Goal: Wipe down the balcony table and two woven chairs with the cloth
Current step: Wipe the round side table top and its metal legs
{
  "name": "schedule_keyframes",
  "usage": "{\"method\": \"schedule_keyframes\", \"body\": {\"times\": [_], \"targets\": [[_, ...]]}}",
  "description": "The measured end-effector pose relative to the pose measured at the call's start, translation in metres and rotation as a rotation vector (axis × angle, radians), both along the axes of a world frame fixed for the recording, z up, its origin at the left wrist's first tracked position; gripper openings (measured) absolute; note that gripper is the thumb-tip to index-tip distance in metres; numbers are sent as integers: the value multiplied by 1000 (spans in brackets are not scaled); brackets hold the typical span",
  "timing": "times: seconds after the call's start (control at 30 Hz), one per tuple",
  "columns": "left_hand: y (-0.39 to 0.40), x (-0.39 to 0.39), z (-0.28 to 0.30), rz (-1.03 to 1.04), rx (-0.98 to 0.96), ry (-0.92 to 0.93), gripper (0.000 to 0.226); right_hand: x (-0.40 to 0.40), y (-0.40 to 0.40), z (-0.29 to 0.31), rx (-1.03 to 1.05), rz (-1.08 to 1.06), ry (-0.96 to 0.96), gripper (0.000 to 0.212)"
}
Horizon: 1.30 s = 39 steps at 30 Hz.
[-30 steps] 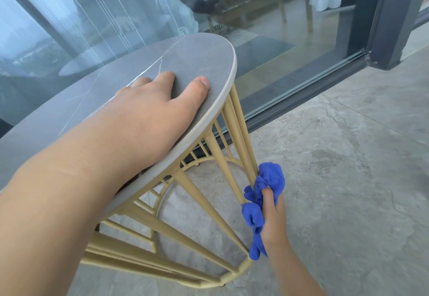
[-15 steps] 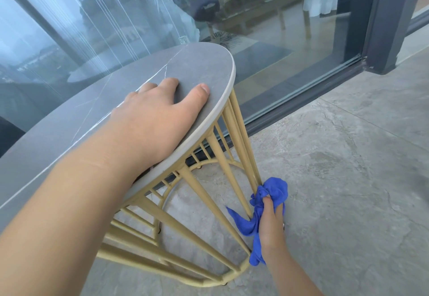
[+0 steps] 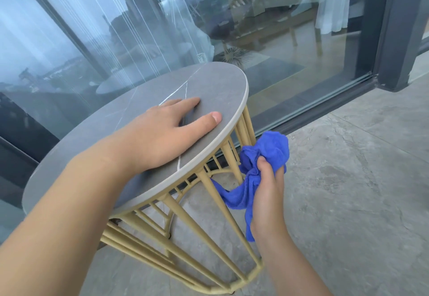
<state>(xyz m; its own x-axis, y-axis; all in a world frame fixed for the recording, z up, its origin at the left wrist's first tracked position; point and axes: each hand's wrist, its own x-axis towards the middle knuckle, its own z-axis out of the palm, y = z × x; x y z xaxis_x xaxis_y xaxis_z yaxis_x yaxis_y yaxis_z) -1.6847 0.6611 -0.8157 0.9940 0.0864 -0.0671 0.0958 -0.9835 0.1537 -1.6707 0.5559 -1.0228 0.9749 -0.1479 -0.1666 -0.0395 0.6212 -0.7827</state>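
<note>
A round balcony table with a grey stone top (image 3: 216,79) and a pale yellow slatted metal frame (image 3: 209,205) stands close to the glass door. My left hand (image 3: 167,128) rests flat on the top near its right edge, fingers straight. My right hand (image 3: 267,193) grips a bunched blue cloth (image 3: 264,151) just right of the frame's upper bars, below the rim. One tail of the cloth hangs down beside the slats. No woven chair is in view.
A sliding glass door (image 3: 290,59) with a dark frame post (image 3: 392,28) runs behind the table. Grey stone floor tiles (image 3: 348,179) spread to the right and front. The glass reflects furniture and curtains.
My right hand has risen with the cloth from the lower part of the frame's bars to just under the table rim. My left hand has stayed pressed on the top.
</note>
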Motion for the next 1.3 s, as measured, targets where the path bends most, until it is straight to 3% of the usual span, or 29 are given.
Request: {"method": "schedule_keyframes", "body": {"times": [0.17, 0.27, 0.37, 0.43, 0.53, 0.63, 0.87, 1.13, 1.3], "targets": [[27, -15, 12, 23, -149, 35, 107, -13, -1, 51, 68, -58, -111, 40], [48, -20, 17, 81, -137, 94, 125, -23, -3, 64, 154, -124, -134, 24], [64, -25, 19, 132, -140, 146, 135, -35, 1, 67, 162, -218, -146, 22], [70, -26, 15, 129, -140, 173, 136, -42, 7, 65, 99, -268, -162, 17], [72, -27, 5, 113, -113, 169, 131, -48, 23, 62, -65, -298, -242, 47], [71, -26, 1, 126, -119, 147, 132, -43, 35, 60, -222, -342, -293, 60], [62, -28, -1, 150, -88, 142, 127, -15, 36, 51, -228, -329, -306, 63], [55, -31, 3, 236, -51, 188, 132, -1, 32, 56, -181, -253, -318, 55], [39, -26, 2, 312, 21, 215, 135, 23, 28, 59, -159, -107, -316, 28]]}}
